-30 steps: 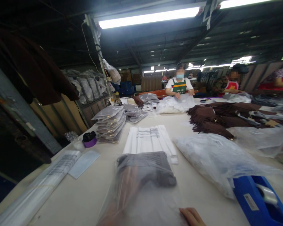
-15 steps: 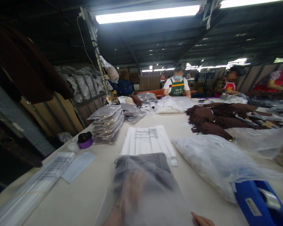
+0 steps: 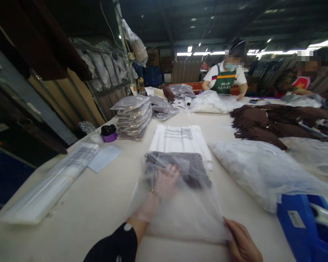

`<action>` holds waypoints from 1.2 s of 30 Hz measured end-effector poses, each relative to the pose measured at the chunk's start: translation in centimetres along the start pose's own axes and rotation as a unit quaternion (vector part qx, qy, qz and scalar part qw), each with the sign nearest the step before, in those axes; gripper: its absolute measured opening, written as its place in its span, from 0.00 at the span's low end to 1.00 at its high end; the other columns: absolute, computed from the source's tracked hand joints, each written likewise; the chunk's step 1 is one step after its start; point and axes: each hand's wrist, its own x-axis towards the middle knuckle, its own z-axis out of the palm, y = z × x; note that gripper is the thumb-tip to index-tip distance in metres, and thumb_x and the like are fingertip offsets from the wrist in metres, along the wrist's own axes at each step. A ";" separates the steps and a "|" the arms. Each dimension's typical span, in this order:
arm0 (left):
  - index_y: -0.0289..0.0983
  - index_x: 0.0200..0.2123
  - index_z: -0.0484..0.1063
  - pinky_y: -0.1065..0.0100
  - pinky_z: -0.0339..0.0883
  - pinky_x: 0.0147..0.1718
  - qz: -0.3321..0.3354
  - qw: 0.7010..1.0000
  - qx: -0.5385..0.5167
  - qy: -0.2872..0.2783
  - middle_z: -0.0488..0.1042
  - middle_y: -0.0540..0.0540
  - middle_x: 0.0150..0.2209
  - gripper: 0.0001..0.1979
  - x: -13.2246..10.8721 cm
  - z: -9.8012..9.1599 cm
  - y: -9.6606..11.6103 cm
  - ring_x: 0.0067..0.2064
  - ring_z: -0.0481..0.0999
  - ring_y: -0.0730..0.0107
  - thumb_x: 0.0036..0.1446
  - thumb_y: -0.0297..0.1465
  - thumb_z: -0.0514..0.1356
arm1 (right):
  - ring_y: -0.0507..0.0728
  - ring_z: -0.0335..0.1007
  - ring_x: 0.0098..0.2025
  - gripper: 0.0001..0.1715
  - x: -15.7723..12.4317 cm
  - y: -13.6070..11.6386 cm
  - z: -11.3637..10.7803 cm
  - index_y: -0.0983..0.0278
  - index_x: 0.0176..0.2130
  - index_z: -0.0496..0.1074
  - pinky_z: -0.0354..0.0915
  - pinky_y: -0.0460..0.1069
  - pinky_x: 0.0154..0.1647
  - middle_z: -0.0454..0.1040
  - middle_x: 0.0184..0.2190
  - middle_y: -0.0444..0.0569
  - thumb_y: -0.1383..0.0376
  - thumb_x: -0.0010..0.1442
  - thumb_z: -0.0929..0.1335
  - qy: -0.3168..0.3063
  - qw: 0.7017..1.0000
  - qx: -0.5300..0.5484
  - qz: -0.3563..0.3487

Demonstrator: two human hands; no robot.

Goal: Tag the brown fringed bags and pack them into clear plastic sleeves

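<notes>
A clear plastic bag (image 3: 186, 214) lies on the table in front of me with a folded dark brown garment (image 3: 191, 167) at its far end. My left hand (image 3: 164, 185) is inside the bag, fingers stretched flat against the garment. My right hand (image 3: 242, 242) pinches the bag's open near edge at its right corner. A stack of flat white bags (image 3: 182, 140) lies just beyond the garment.
A blue tape dispenser (image 3: 308, 229) sits at the near right, behind it a heap of clear bags (image 3: 257, 171). Bagged garments (image 3: 132, 116) are stacked at the left, beside a purple-based tub (image 3: 109, 134). Brown fringed garments (image 3: 265, 122) lie far right. Other people work at the far end.
The view has tilted down, bringing both of my hands in. My left hand has slid deeper into the bag, pushing the garment to its far end.
</notes>
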 end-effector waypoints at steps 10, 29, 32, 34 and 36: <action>0.36 0.61 0.49 0.39 0.39 0.58 -0.031 0.998 -0.055 -0.020 0.47 0.35 0.63 0.38 -0.3 -1.7 0.7 0.64 0.46 0.46 0.50 0.37 0.60 | 0.55 0.72 0.39 0.17 1.4 -2.7 -1.0 0.62 0.43 0.69 0.70 0.49 0.39 0.73 0.38 0.49 0.66 0.56 0.58 0.051 0.998 -0.033 -0.021; 0.39 0.45 0.68 0.72 0.69 0.29 -0.179 0.946 -0.264 0.065 0.72 0.52 0.28 0.12 -9.6 -14.5 -0.7 0.29 0.73 0.72 0.59 0.33 0.53 | 0.53 0.69 0.33 0.17 5.7 -11.5 -4.3 0.61 0.48 0.68 0.68 0.46 0.30 0.71 0.39 0.51 0.65 0.58 0.65 0.105 0.990 -0.039 -0.090; 0.34 0.38 0.67 0.67 0.69 0.30 -0.116 0.970 -0.012 0.213 0.69 0.47 0.29 0.08 -11.0 -12.5 -0.9 0.31 0.72 0.67 0.57 0.32 0.56 | 0.54 0.70 0.41 0.21 5.1 -14.5 -0.9 0.65 0.50 0.66 0.69 0.46 0.40 0.74 0.38 0.51 0.75 0.58 0.59 0.001 0.964 0.094 -0.249; 0.30 0.42 0.64 0.62 0.71 0.35 -0.106 0.959 0.071 0.253 0.70 0.40 0.35 0.12 -11.4 -10.8 -1.3 0.38 0.72 0.60 0.57 0.32 0.56 | 0.55 0.70 0.45 0.23 5.7 -15.9 2.2 0.69 0.50 0.65 0.69 0.48 0.43 0.74 0.41 0.55 0.78 0.57 0.56 -0.042 0.956 0.099 -0.274; 0.28 0.47 0.61 0.59 0.71 0.39 -0.112 0.954 0.091 0.263 0.69 0.35 0.41 0.17 -11.4 -9.4 -1.8 0.43 0.71 0.56 0.56 0.30 0.57 | 0.56 0.70 0.46 0.24 6.6 -16.4 5.3 0.70 0.50 0.65 0.69 0.49 0.44 0.73 0.44 0.57 0.78 0.56 0.55 -0.067 0.957 0.041 -0.277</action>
